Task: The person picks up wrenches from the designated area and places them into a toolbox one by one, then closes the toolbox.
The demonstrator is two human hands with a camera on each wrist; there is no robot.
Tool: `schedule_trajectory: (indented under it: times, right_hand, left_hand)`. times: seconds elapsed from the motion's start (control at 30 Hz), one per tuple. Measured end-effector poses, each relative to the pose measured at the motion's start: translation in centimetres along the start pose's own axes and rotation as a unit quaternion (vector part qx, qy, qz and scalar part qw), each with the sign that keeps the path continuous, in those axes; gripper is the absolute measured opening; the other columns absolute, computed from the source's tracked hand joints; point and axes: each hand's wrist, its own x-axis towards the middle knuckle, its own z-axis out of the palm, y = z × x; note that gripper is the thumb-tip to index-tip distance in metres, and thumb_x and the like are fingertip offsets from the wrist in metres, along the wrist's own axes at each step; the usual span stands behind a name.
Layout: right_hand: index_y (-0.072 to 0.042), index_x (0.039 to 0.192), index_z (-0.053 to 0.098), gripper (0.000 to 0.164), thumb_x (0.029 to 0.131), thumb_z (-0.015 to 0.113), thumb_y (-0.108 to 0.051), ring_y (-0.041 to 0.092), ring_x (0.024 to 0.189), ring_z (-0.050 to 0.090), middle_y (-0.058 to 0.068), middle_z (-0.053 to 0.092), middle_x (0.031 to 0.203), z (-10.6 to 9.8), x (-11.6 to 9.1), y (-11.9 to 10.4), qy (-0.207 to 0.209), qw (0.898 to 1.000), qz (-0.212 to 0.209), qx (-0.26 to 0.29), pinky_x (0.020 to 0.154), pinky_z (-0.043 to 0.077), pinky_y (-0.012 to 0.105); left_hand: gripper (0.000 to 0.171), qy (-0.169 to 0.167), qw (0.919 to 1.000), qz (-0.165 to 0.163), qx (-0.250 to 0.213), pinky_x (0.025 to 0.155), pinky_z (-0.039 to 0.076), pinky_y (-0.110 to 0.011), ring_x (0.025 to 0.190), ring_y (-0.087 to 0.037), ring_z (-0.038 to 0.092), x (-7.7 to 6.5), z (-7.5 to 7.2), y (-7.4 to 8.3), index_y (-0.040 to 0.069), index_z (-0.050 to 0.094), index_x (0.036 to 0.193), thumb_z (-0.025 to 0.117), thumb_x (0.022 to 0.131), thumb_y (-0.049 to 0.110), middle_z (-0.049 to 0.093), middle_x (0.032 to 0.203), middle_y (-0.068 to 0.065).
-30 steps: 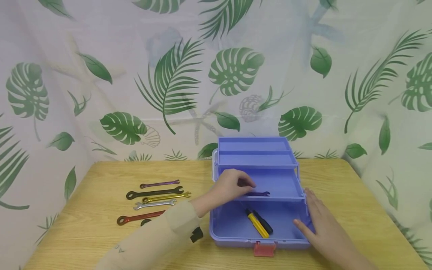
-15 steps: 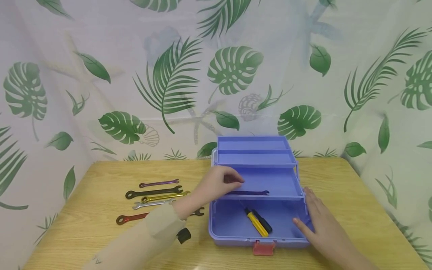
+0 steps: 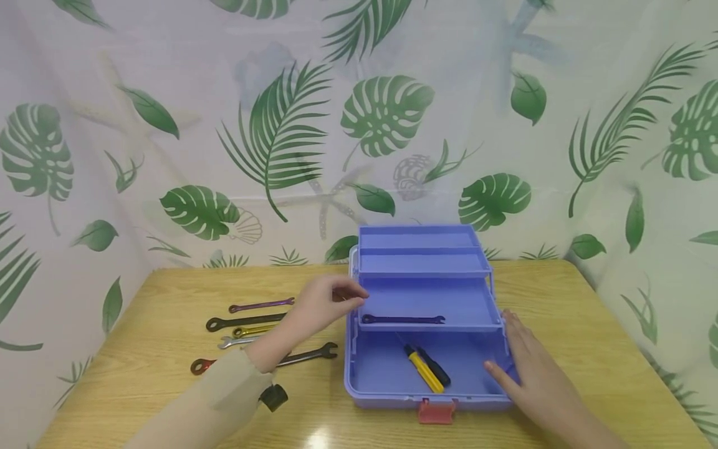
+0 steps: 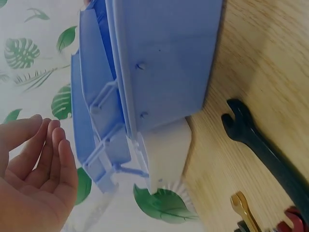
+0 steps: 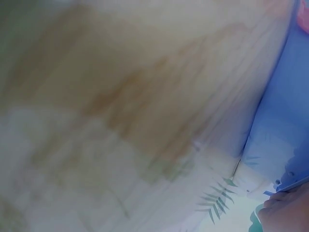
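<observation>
My left hand (image 3: 316, 312) hovers just left of a blue toolbox (image 3: 387, 400), thumb and fingers loosely bent with nothing between them. In the left wrist view the palm shows bare. A dark purple combination wrench (image 3: 402, 320) lies along the front edge of the toolbox's middle tray. Down in the bottom compartment are a yellow-handled screwdriver (image 3: 424, 369) and a black-handled tool (image 3: 436, 366). My right hand (image 3: 533, 374) rests on the toolbox's right side, fingers straight along the wall and thumb over the rim.
Left on the wooden table (image 3: 185, 293) lie several wrenches: purple (image 3: 260, 305), black (image 3: 244, 322), gold (image 3: 255, 330), silver (image 3: 235, 342), red (image 3: 201, 366) and dark grey (image 3: 311, 355). My left sleeve covers parts of them. A pink latch (image 3: 436, 412) hangs at the toolbox front.
My left hand has moved left, away from the dark purple wrench and out of the tray, leaving the whole wrench visible. The right hand stays against the toolbox.
</observation>
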Motion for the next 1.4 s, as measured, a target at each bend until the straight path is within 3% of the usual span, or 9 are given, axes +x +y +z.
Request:
schedule_trajectory:
  times: [0.27,0.5,0.63,0.93,1.4]
  right_hand:
    - [0.006,0.167,0.014,0.096,0.104,0.065,-0.046,0.057,0.154,0.030,0.034,0.023,0.171,0.0,0.0,0.0,0.004,1.000,-0.003,0.002,0.119,0.033,0.074]
    - [0.008,0.166,0.018,0.095,0.104,0.065,-0.046,0.056,0.154,0.031,0.033,0.024,0.171,-0.1,0.0,-0.1,0.007,1.000,-0.006,-0.003,0.119,0.033,0.074]
    - [0.009,0.165,0.018,0.096,0.103,0.065,-0.046,0.056,0.153,0.031,0.034,0.025,0.170,-0.2,0.1,-0.2,0.004,1.000,-0.005,-0.008,0.118,0.034,0.074]
    - [0.009,0.165,0.018,0.095,0.103,0.066,-0.046,0.057,0.153,0.031,0.034,0.025,0.170,-0.2,0.0,-0.1,0.004,1.000,-0.005,-0.007,0.118,0.034,0.074]
    - [0.009,0.166,0.018,0.095,0.103,0.066,-0.044,0.058,0.151,0.033,0.035,0.027,0.169,-0.1,0.0,0.0,0.013,1.000,-0.010,-0.008,0.117,0.035,0.074]
  left_hand:
    - [0.013,0.031,0.9993,-0.018,0.004,0.088,0.063,-0.032,0.099,-0.022,0.076,-1.6,-1.4,-1.8,0.007,0.081,0.109,0.074,0.099,0.008,0.081,0.110,-0.010]
    - [0.014,0.041,0.9981,-0.045,-0.014,0.081,0.061,-0.025,0.097,-0.023,0.076,-3.5,-1.9,-3.3,0.002,0.081,0.110,0.073,0.099,0.007,0.080,0.113,-0.014]
    - [0.013,0.044,0.9976,-0.051,-0.018,0.082,0.061,-0.023,0.096,-0.022,0.077,-4.4,-1.9,-4.6,0.003,0.081,0.108,0.074,0.099,0.006,0.080,0.111,-0.014]
    - [0.013,0.046,0.9935,-0.101,-0.022,0.076,0.058,-0.021,0.092,-0.016,0.074,-6.4,-1.2,-6.9,0.000,0.080,0.108,0.074,0.099,0.007,0.080,0.111,-0.014]
    - [0.011,0.048,0.9928,-0.109,-0.011,0.077,0.061,-0.022,0.091,-0.019,0.076,-7.8,-0.7,-8.6,0.003,0.080,0.106,0.076,0.097,0.007,0.081,0.105,-0.013]
